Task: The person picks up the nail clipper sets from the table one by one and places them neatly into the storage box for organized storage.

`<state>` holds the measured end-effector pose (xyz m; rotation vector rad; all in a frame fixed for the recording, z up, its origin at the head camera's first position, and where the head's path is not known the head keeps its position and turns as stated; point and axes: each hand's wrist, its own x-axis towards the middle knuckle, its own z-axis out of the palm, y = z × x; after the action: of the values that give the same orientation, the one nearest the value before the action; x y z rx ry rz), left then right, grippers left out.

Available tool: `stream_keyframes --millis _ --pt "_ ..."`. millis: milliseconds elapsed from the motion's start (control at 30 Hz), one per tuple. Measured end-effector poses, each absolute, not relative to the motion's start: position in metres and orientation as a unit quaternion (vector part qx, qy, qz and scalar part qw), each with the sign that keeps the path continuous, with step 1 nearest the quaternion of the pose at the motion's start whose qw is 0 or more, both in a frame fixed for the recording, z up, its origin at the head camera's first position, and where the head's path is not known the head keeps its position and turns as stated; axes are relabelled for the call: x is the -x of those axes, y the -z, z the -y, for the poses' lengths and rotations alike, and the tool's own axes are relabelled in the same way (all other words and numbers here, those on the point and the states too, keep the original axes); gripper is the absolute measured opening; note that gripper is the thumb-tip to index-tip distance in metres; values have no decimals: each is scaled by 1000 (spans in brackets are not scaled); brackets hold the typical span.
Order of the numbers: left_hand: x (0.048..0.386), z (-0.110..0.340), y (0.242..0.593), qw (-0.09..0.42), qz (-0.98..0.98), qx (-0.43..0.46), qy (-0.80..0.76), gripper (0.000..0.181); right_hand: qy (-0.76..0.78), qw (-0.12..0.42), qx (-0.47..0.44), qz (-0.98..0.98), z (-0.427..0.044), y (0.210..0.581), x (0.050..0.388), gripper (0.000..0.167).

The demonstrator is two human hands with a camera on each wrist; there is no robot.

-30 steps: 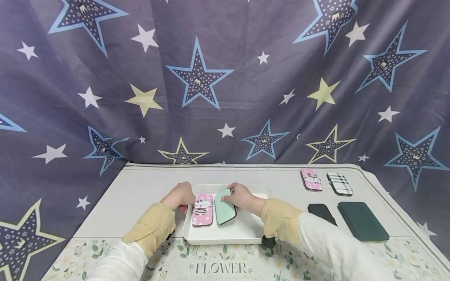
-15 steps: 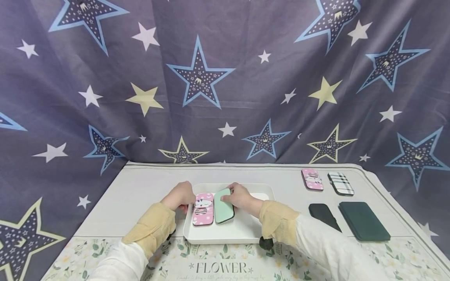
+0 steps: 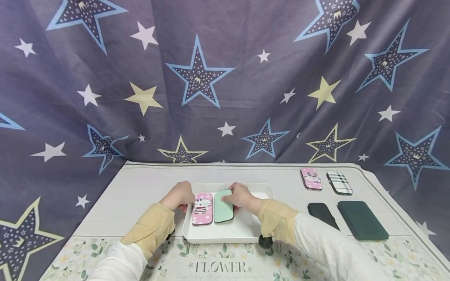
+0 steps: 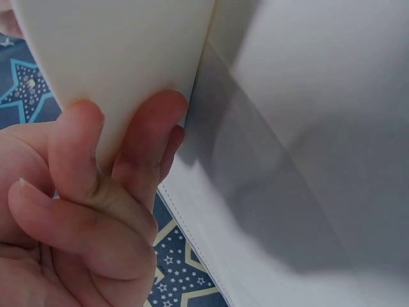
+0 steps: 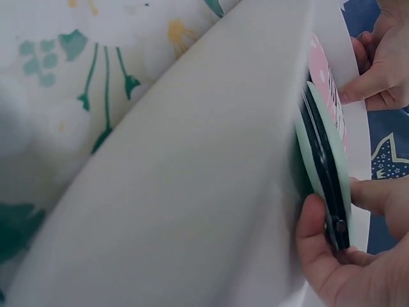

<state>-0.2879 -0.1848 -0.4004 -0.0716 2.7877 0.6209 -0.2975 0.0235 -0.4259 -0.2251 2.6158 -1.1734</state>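
My right hand [image 3: 242, 196] pinches a flat mint-green case [image 3: 223, 207] at its far right corner, thumb on top. In the right wrist view the dark edge of that case [image 5: 327, 163] shows between two green covers, and my fingertips [image 5: 313, 220] press its sides. The case is over the white tray [image 3: 246, 235], just right of a pink case [image 3: 202, 209] with a cartoon cat; I cannot tell whether it touches the tray floor. My left hand [image 3: 180, 196] grips the tray's left rim, with fingertips [image 4: 156, 125] against the outer wall in the left wrist view.
Right of the tray lie another pink case [image 3: 311, 179], a white plaid case [image 3: 339, 183], a black case [image 3: 320, 212] partly behind my right sleeve, and a dark green case [image 3: 363, 220]. A star-printed curtain [image 3: 225, 93] hangs at the table's back edge.
The mint-green case has turned from slanted to nearly parallel with the pink case, and its near end has swung left. The right wrist shifted slightly left. The left hand stays put.
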Motion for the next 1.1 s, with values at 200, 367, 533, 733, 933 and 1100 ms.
stream_keyframes --millis 200,367,533,733,933,1100 --pt "287 184 400 139 -965 26 -219 13 393 132 76 -907 -24 428 298 39" --pt "285 183 399 138 -966 26 -219 16 384 131 70 -911 -21 425 298 38" --pt "285 184 399 136 -967 23 -215 14 367 129 70 -919 -19 423 297 35" --pt "286 185 400 134 -967 20 -215 10 344 117 84 -928 -19 424 297 32" --pt "287 185 401 132 -967 17 -217 9 320 112 93 -936 -21 422 296 35" --pt "288 185 403 126 -966 15 -224 13 306 127 103 -938 -24 414 291 44"
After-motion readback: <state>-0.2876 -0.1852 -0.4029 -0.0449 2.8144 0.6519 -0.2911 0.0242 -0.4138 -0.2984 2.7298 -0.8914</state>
